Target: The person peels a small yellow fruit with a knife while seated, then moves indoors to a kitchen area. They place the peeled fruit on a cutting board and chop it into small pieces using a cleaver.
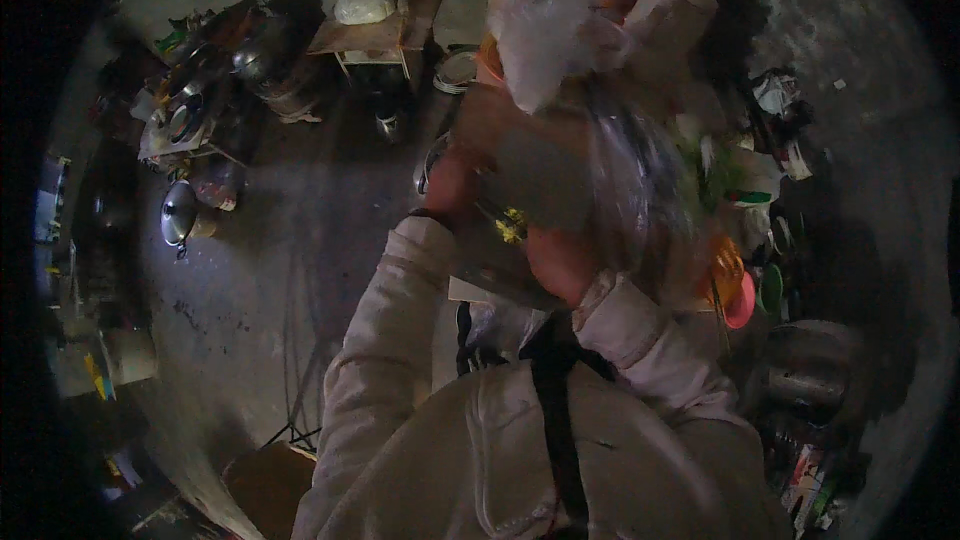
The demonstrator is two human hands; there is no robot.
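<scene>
My left hand (454, 184), blurred, is over the left side of a table in front of me. My right hand (562, 261) is lower and to the right, also blurred. Between them sits a small yellow clump (511, 226), perhaps a flower head or a piece of vegetable. A thin dark stalk or strip seems to run from it towards my left hand. Both hands are above a dark grey flat surface (544, 176), maybe a board or tray. Blur hides whether the fingers grip anything.
White plastic bags (536, 37) and a pale bucket-like container (671, 0) crowd the table's far end. Clear plastic wrap (641, 165) and greens (709, 165) lie to the right, near an orange basket (725, 266). A lidded pot (178, 214) stands on the left floor.
</scene>
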